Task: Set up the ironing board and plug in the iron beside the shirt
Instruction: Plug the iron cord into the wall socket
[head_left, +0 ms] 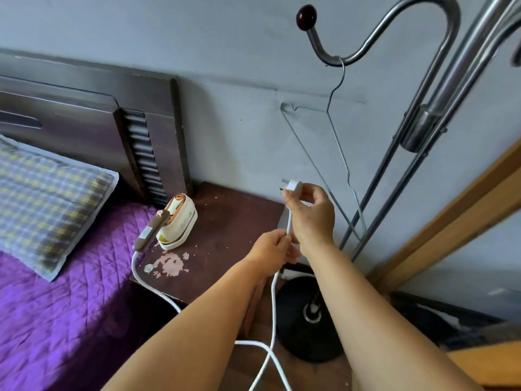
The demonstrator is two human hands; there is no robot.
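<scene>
Right hand [308, 214] raised, fingers pinching plug [293, 186]; left hand [272, 249] lower, fingers gripping white cord [273, 300].

nightstand [225, 221] (top chipped) | iron [176, 224] on it | bed [56, 320] | pillow [48, 204] on it

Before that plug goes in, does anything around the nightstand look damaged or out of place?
The nightstand top has a patch of finish peeled away to a pale underlayer, just in front of the iron. The iron's folding handle juts past the edge over the bed. The white cord looks intact where visible. No socket, board or shirt is in view.
</scene>
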